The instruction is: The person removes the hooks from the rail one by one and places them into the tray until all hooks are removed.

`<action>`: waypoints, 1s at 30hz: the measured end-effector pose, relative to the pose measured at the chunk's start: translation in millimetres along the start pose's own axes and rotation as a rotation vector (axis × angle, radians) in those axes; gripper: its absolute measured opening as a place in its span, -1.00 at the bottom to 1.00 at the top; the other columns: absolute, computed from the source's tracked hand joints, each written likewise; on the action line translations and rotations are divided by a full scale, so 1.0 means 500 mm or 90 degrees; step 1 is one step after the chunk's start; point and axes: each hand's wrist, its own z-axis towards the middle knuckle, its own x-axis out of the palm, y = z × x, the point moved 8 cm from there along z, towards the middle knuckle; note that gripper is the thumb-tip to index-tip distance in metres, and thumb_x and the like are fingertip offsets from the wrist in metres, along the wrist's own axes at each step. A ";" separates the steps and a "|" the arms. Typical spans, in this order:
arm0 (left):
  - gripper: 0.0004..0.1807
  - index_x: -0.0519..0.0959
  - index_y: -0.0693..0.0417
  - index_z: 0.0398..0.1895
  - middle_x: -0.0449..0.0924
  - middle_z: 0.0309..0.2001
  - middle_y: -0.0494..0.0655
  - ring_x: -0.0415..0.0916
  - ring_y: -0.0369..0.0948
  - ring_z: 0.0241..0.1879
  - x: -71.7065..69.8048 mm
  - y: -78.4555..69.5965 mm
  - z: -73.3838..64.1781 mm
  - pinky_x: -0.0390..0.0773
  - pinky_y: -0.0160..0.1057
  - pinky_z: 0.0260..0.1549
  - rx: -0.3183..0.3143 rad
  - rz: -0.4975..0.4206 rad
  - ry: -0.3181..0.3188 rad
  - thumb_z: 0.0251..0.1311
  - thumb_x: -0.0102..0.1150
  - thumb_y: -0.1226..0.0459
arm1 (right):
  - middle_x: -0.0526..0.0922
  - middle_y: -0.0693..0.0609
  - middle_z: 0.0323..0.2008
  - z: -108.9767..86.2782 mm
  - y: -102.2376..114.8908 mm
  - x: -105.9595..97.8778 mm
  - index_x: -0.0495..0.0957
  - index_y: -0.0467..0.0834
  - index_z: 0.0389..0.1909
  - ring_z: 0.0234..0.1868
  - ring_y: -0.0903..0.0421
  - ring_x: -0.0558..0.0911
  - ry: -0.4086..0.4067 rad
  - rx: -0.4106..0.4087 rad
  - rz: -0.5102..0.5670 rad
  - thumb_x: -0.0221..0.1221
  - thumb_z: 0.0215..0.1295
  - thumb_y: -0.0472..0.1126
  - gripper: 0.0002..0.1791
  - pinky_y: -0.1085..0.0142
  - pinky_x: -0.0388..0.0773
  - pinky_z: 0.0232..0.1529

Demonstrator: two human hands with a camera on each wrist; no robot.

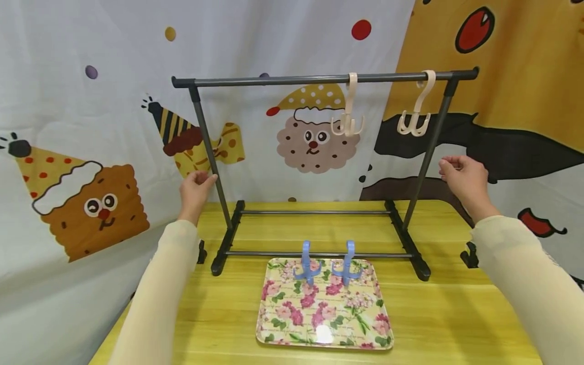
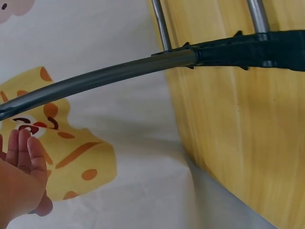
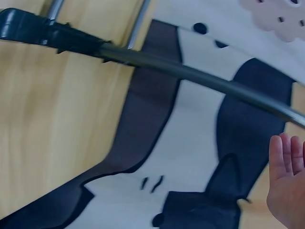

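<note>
A dark metal hanging rack [image 1: 292, 80] stands on the table. Two cream multi-prong hooks hang from its top bar: one right of the middle [image 1: 349, 109], the other near the right post [image 1: 416, 111]. My left hand [image 1: 196, 192] is beside the left post, its fingers loosely bent and holding nothing; the left wrist view shows that hand [image 2: 24, 176] apart from the post. Outside the right post, my right hand [image 1: 467, 182] is raised with nothing in it. Two blue multi-prong hooks, a left one [image 1: 307, 266] and a right one [image 1: 349, 266], lie on a floral tray [image 1: 319, 334].
The wooden table [image 1: 456, 324] carries the rack and the tray, which sits against the rack's front lower rail [image 1: 255, 253]. Small black clips show at the left [image 1: 202, 252] and right [image 1: 470, 255] of the table. A cartoon-printed curtain [image 1: 274, 30] hangs behind.
</note>
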 end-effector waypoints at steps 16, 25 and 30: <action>-0.45 0.47 0.17 0.19 0.48 0.12 0.08 0.38 -0.03 0.10 -0.002 -0.005 0.020 0.41 -0.05 0.13 -0.029 0.013 0.001 0.33 0.21 -0.03 | 0.62 0.19 -0.25 -0.011 0.258 -0.027 0.61 -0.16 0.10 -0.26 0.33 0.61 -0.043 -0.063 0.173 0.13 0.43 0.06 -0.57 0.55 0.52 -0.15; -0.47 0.49 0.18 0.20 0.48 0.06 0.06 0.40 -0.04 0.05 0.010 -0.005 0.023 0.43 -0.09 0.07 -0.040 0.007 -0.002 0.35 0.18 -0.01 | 0.61 0.00 -0.06 -0.009 0.382 0.056 0.57 -0.14 0.18 -0.05 0.15 0.55 0.001 -0.094 0.113 0.11 0.43 0.13 -0.49 0.28 0.48 0.00; -0.50 0.50 0.16 0.17 0.47 0.01 0.03 0.39 -0.05 0.00 0.026 -0.009 0.021 0.43 -0.09 0.03 -0.041 0.000 0.002 0.36 0.17 0.00 | 0.62 -0.05 0.00 0.001 0.411 0.089 0.56 -0.17 0.19 -0.02 0.13 0.54 -0.005 -0.088 0.125 0.12 0.42 0.12 -0.48 0.30 0.48 -0.02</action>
